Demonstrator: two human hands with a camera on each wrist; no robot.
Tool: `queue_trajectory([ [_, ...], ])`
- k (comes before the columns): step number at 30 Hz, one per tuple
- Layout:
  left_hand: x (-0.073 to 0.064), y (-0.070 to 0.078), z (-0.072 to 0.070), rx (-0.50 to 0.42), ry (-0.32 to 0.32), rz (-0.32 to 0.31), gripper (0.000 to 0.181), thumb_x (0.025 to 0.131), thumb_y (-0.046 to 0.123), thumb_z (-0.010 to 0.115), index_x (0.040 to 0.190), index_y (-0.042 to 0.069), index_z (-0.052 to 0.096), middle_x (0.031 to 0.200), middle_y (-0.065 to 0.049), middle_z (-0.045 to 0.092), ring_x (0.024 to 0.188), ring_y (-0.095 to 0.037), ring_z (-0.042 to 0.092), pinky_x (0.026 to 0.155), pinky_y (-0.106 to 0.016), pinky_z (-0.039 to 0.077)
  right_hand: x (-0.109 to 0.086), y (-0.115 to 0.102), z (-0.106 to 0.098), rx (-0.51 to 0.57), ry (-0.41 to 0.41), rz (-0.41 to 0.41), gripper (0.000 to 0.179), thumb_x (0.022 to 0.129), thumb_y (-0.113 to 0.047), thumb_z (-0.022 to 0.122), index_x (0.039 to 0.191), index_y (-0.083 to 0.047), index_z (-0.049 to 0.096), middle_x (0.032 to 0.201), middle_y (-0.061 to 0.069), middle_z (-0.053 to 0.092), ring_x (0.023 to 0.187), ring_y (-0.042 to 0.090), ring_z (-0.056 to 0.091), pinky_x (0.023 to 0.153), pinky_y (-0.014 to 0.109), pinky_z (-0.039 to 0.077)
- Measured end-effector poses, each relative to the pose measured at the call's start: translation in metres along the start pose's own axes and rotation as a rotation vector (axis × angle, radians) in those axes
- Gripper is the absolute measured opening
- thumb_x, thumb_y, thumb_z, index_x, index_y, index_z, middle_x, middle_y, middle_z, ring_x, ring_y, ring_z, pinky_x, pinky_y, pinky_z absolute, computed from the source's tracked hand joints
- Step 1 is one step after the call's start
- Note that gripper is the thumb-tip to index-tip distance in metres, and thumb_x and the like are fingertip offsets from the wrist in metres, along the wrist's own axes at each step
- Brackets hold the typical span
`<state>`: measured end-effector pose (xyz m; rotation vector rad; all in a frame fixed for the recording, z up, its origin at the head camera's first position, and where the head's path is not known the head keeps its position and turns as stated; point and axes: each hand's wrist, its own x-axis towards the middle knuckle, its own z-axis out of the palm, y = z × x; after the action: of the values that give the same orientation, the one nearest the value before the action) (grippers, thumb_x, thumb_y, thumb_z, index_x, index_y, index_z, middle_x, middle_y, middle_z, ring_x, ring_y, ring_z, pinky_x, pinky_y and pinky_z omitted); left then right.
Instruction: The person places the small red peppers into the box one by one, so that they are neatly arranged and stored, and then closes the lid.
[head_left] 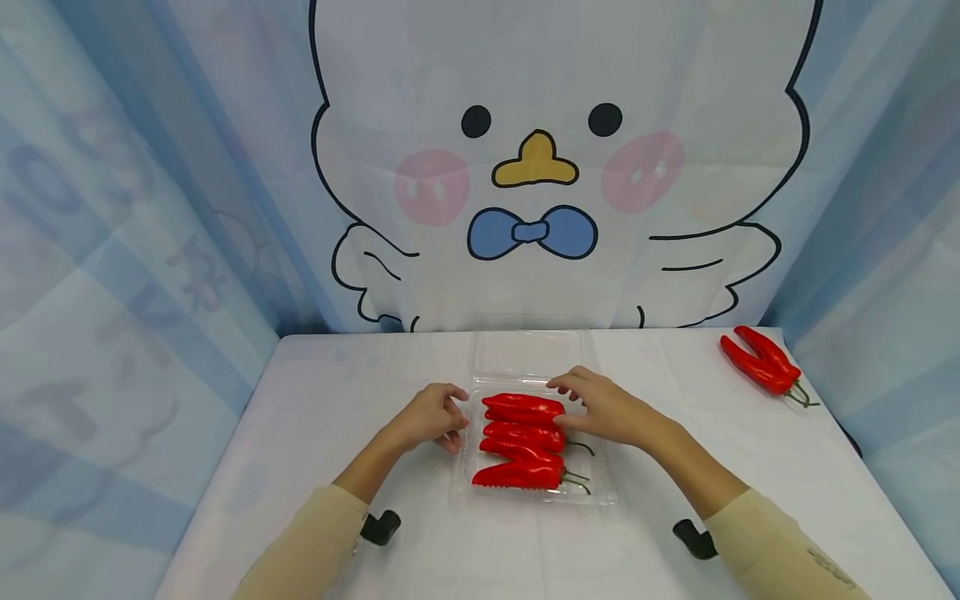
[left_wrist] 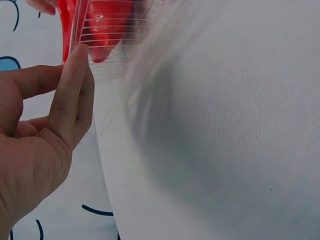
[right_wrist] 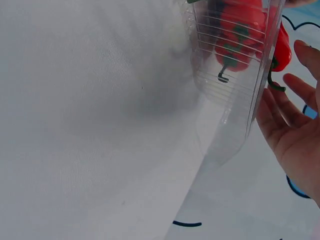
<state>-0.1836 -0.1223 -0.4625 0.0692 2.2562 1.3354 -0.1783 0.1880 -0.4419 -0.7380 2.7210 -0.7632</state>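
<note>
A clear plastic clamshell box (head_left: pixel 461 467) lies on the table with its lid (head_left: pixel 528 354) folded back. Several red peppers (head_left: pixel 521 475) fill its base in a column, green stems to the right. At the box's left edge is my left hand (head_left: pixel 432 417); in the left wrist view its fingertips touch the ribbed side wall, the fingers loosely bent. Over the right edge, my right hand (head_left: pixel 603 407) has its fingers spread, the thumb by the upper peppers. The right wrist view shows that hand beside a pepper's stem (right_wrist: pixel 275 82), without a grip around it.
Two more red peppers (head_left: pixel 765 367) lie together at the table's far right corner. A white cloth covers the table (head_left: pixel 337 400). Behind it and at both sides hang printed curtains (head_left: pixel 540 292). Black wrist-camera parts (head_left: pixel 696 540) project beside the sleeves.
</note>
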Motion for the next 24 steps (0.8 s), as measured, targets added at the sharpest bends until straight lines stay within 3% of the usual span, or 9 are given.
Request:
queue_trajectory([
  [6, 0.000, 0.000, 0.000, 0.006, -0.001, -0.002, 0.045, 0.096, 0.003, 0.068, 0.138, -0.003, 0.054, 0.088, -0.015, 0.066, 0.060, -0.019, 0.069, 0.059, -0.030, 0.064, -0.009, 0.008, -0.009, 0.029, 0.045, 0.013, 0.056, 0.091, -0.028, 0.079, 0.139, -0.008, 0.060, 0.129, 0.015, 0.063, 0.114, 0.033, 0.064, 0.091, 0.048, 0.063],
  [14, -0.001, 0.001, 0.000, 0.004, -0.001, -0.006, 0.045, 0.096, 0.003, 0.069, 0.138, -0.003, 0.054, 0.088, -0.015, 0.066, 0.060, -0.019, 0.069, 0.060, -0.030, 0.064, -0.024, 0.026, -0.017, 0.026, 0.133, 0.052, 0.058, 0.091, -0.030, 0.079, 0.141, -0.008, 0.058, 0.128, 0.016, 0.064, 0.115, 0.036, 0.064, 0.091, 0.049, 0.063],
  [24, -0.001, 0.001, 0.000, 0.003, 0.007, -0.008, 0.044, 0.096, 0.002, 0.069, 0.137, -0.002, 0.055, 0.087, -0.014, 0.066, 0.060, -0.019, 0.069, 0.059, -0.030, 0.064, -0.049, 0.057, -0.035, 0.018, 0.221, 0.161, 0.068, 0.096, -0.039, 0.073, 0.150, -0.008, 0.047, 0.141, 0.020, 0.057, 0.124, 0.043, 0.059, 0.098, 0.060, 0.057],
])
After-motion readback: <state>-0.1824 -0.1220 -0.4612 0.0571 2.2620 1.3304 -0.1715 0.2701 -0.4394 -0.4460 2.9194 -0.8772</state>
